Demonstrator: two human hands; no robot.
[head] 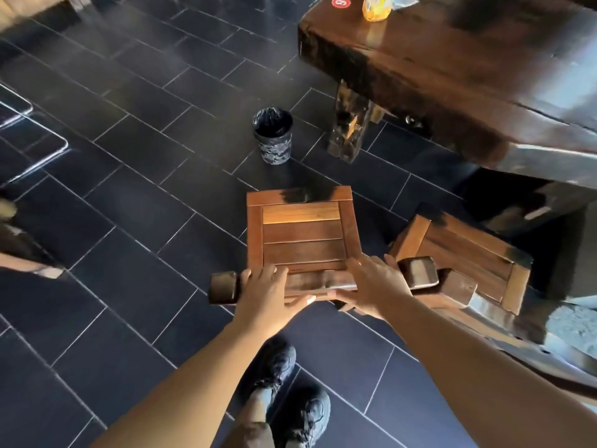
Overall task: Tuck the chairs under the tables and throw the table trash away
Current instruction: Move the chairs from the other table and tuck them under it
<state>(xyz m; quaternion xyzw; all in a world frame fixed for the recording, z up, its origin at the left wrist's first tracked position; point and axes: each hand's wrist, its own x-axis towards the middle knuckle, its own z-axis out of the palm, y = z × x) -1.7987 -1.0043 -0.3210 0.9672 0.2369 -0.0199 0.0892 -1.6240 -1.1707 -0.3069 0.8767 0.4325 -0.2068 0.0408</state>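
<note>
A wooden chair (302,232) with a slatted seat stands on the dark tiled floor, out from the heavy dark wooden table (452,69). My left hand (268,295) grips the left part of its backrest top rail, and my right hand (371,286) grips the right part. A second wooden chair (462,257) stands to the right, partly under the table's edge. On the tabletop at the far end stands a yellow drink bottle (376,8) beside some crumpled clear wrapping (403,1). A small trash bin (273,134) with a black liner sits on the floor by the table leg.
The table leg (350,124) stands just right of the bin. A red round number sticker (339,1) lies on the table. Metal chair frames (32,134) show at the left edge, with another person's arm (26,263) below them. My black shoes (290,399) are on the floor behind the chair.
</note>
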